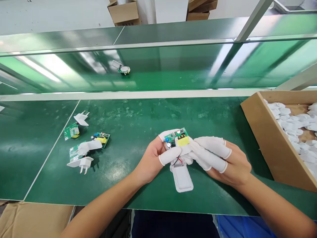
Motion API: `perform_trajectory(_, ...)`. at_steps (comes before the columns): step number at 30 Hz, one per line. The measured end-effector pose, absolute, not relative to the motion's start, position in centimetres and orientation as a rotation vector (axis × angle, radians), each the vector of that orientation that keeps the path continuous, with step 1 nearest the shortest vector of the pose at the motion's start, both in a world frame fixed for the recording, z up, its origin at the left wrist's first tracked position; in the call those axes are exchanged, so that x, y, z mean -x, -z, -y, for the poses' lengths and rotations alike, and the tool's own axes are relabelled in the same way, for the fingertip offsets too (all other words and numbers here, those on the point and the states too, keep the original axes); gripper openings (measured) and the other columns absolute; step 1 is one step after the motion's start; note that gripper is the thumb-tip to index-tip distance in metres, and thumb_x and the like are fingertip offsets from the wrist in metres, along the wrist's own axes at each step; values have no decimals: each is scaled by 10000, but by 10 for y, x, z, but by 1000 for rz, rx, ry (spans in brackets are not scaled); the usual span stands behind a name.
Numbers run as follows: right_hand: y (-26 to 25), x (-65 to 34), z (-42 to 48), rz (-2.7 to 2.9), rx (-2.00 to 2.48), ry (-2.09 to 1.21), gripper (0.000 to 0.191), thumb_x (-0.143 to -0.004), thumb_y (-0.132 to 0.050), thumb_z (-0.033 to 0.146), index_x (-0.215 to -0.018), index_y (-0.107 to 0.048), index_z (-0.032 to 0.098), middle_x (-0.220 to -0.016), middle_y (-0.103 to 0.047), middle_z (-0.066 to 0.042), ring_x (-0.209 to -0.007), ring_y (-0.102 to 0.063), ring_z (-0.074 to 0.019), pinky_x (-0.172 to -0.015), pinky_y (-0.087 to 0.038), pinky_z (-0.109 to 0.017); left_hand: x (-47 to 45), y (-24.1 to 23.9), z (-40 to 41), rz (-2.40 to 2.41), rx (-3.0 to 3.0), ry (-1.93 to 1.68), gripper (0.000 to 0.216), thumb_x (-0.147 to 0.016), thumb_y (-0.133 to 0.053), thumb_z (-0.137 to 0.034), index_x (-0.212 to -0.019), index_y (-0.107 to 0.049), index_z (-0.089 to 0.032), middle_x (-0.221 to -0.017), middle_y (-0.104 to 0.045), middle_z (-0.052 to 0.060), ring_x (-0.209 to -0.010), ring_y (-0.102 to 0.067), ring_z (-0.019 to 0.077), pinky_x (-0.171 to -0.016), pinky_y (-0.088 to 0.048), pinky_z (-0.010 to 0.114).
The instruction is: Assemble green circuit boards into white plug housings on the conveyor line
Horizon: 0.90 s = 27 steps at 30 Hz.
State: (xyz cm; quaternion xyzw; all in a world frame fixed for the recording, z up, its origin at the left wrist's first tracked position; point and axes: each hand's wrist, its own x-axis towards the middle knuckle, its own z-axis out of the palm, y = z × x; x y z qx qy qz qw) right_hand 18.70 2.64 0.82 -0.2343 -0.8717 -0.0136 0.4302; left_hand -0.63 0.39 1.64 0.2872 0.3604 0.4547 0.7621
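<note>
A small green circuit board (176, 136) with yellow tape and a black-and-red wire pair is pinched in my left hand (159, 155), which wears white finger cots. Below the board hangs a white plastic charger housing (182, 178), joined to it by the wires. My right hand (220, 155), also in finger cots, closes its fingertips at the board's right edge. A small white piece (185, 150) shows between the hands, partly covered by the fingers. Exactly what the right fingertips grip is hidden.
To the left lie white plug housings (85, 163) with circuit boards (71, 131). One more board assembly (123, 69) sits on the conveyor beyond the white rail (148, 95). A cardboard box (267, 142) of white flat pieces (294, 125) stands at right.
</note>
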Motion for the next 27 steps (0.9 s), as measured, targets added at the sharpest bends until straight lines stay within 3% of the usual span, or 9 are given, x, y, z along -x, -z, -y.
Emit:
perform_trajectory(7,-11,-181,-29,2214,644,37,310,-778,-627,136,-1084,-587,109,-905,-678,-123,-829,-643,-237,-706,-571,-369,10,-13,-6,-831,-729,-1071,356,-773,-655,-181,-1111,-584,-267,-1047,-681,7,-939,-631,161,-793,-526,254)
perform_trajectory(17,-1,-182,-31,2359,718,69,472,-815,-602,219,-1267,-468,192,-876,-678,-94,-795,-641,-244,-658,-543,-372,9,-13,-7,-887,-763,-1012,365,-754,-677,-192,-1097,-591,-284,-966,-698,-10,-820,-634,112,-751,-506,215)
perform_trajectory(23,-4,-174,-29,2215,880,-128,734,-795,-631,400,-1391,-285,149,-1177,-582,-162,-1080,-553,-277,-860,-513,-416,8,-19,-8,-867,-630,-979,310,-735,-691,-246,-1037,-626,-219,-984,-703,34,-872,-642,178,-776,-494,276)
perform_trajectory(27,-1,-174,-27,2275,867,-210,729,-801,-614,408,-1387,-293,118,-1212,-550,-193,-1131,-520,-296,-904,-495,-441,5,-16,-4,-772,-652,-840,285,-743,-679,-249,-1023,-651,-205,-980,-706,53,-893,-644,198,-812,-485,309)
